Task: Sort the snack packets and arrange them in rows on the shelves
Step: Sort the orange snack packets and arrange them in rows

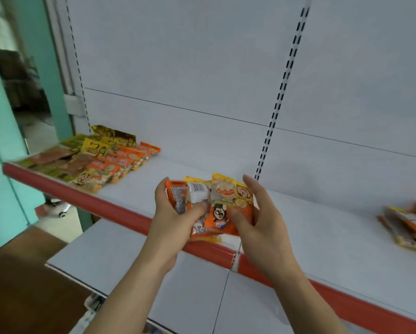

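My left hand (171,213) grips a bundle of orange and yellow snack packets (216,206) above the front edge of the white shelf (154,184). My right hand (257,220) pinches the right side of the same bundle, thumb on the front packet. Rows of orange, yellow and green packets (93,160) lie sorted at the shelf's left end. A loose pile of orange and yellow packets (409,227) lies on the shelf at the far right.
A red price rail (105,203) runs along the shelf's front edge. A lower white shelf (130,256) sits beneath it. Slotted uprights (277,112) stand against the white back panel. A teal wall (4,145) is at the left.
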`<control>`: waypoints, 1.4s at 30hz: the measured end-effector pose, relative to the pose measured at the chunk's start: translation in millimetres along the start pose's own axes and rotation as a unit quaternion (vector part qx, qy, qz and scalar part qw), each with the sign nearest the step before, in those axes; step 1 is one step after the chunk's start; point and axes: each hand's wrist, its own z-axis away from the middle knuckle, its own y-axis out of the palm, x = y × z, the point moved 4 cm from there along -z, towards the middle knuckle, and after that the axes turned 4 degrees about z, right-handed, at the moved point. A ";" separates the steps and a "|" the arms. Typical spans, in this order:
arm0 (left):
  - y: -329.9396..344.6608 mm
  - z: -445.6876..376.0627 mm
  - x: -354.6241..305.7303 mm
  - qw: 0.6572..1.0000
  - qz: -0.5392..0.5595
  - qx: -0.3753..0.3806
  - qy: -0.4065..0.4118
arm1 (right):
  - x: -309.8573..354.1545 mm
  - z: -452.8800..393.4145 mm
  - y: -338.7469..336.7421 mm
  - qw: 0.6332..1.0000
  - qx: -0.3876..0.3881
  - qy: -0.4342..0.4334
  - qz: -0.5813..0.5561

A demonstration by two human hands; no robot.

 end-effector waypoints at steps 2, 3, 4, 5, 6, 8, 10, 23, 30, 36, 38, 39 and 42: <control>-16.0 -19.5 -2.4 1.000 -0.017 -0.010 0.003 | 2.1 -18.6 15.9 0.999 0.032 0.001 -0.013; -22.1 -28.5 -5.2 1.000 -0.025 -0.012 0.005 | 3.2 -27.9 22.9 0.998 0.059 -0.010 -0.007; -27.2 -37.6 -8.3 0.999 -0.031 -0.011 0.010 | 4.4 -37.8 30.4 0.995 0.092 -0.028 0.008; -31.6 -47.9 -11.6 0.999 -0.031 -0.006 0.014 | 4.3 -49.0 39.1 0.990 0.129 -0.048 0.035; -33.2 -53.4 -15.3 0.999 -0.032 -0.001 0.013 | 6.3 -57.2 44.3 0.982 0.160 -0.068 0.073; -41.0 -72.7 -22.5 0.999 -0.043 0.006 0.012 | 11.6 -80.4 61.5 0.971 0.196 -0.090 0.106; -50.6 -95.8 -26.8 0.999 -0.042 0.013 0.014 | 18.3 -100.8 80.4 0.969 0.201 -0.095 0.105; -141.1 -220.8 -41.5 0.998 0.014 0.057 0.008 | 46.1 -185.9 155.2 0.985 0.125 -0.023 0.121; -169.4 -244.1 -54.3 0.981 -0.084 0.172 0.012 | 77.3 -200.9 200.2 0.964 0.112 -0.018 0.239; -183.4 -257.3 -45.4 0.983 -0.026 0.183 -0.006 | 63.1 -182.4 218.0 0.977 -0.149 0.135 0.072; -182.6 -259.1 -43.3 0.985 -0.027 0.171 0.013 | 54.4 -168.5 228.0 0.960 -0.196 0.202 -0.006; -181.6 -260.2 -43.9 0.986 -0.028 0.162 0.022 | 53.0 -161.6 232.4 0.950 -0.221 0.210 -0.059; -177.7 -263.1 -44.4 0.989 -0.005 0.148 0.025 | 56.9 -146.5 245.7 0.907 -0.294 0.185 -0.238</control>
